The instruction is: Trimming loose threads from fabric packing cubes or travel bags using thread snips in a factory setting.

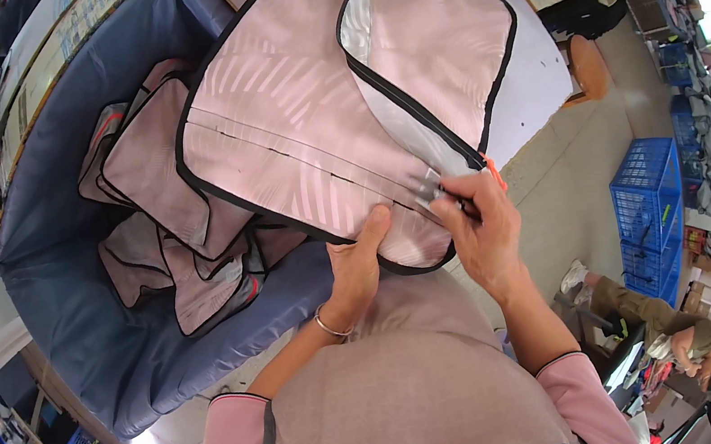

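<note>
A pink patterned fabric panel [265,98] with black bound edges lies before me, partly over the white tabletop. My left hand [358,262] grips its near edge, thumb on top and fingers hidden beneath. Closed fingers of my right hand [485,222] hold small metal thread snips [429,186], blurred, over the panel near its lower right. A black zipper [411,100] runs along a loose flap with a pale underside, ending close to my right hand. Something orange [494,173] shows beside that hand. A thin dark-marked seam [278,152] crosses the panel.
At the left, a blue padded cloth trough [61,263] holds several similar pink pieces [152,164]. The white tabletop [529,98] extends right, with a brown stool [586,67] beyond. Blue crates [645,190] stand on the floor. A seated person [662,333] works at lower right.
</note>
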Motion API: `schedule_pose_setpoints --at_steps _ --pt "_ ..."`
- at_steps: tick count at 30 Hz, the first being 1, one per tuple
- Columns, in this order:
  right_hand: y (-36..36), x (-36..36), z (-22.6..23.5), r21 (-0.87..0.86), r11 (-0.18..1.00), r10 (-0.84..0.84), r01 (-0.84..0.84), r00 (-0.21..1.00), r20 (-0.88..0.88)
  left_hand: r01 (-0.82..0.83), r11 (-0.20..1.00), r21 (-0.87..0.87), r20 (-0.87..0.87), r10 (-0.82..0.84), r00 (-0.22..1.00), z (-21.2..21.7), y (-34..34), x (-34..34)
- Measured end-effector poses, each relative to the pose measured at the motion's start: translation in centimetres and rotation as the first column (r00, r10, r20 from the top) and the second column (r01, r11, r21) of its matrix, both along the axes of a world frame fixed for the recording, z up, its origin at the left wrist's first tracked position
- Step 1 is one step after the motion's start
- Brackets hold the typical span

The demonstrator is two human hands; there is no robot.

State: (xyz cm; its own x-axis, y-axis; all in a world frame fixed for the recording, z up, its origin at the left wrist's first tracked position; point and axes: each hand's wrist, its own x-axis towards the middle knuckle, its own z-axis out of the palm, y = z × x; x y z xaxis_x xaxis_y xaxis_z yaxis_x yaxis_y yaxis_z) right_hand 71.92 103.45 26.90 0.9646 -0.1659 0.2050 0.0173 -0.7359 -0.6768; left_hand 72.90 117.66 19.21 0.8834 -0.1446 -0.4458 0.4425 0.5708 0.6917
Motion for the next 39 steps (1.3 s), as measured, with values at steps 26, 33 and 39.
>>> schedule_pose_setpoints --at_steps 26,33,39 --pt "0.1 -1.8 -1.1 -0.186 0.982 -0.011 0.034 0.992 0.127 -0.010 1.000 0.015 0.129 0.008 0.992 0.9 -0.7 0.0" --pt "-0.2 -1.2 -0.6 -0.165 0.986 0.017 0.003 0.992 0.121 0.015 1.000 -0.021 0.085 -0.013 0.996 0.6 -0.4 0.0" --pt "-0.3 -0.8 -0.3 -0.170 0.985 0.009 -0.006 1.000 0.019 0.019 1.000 0.011 0.055 -0.020 0.998 0.5 -0.2 -0.2"
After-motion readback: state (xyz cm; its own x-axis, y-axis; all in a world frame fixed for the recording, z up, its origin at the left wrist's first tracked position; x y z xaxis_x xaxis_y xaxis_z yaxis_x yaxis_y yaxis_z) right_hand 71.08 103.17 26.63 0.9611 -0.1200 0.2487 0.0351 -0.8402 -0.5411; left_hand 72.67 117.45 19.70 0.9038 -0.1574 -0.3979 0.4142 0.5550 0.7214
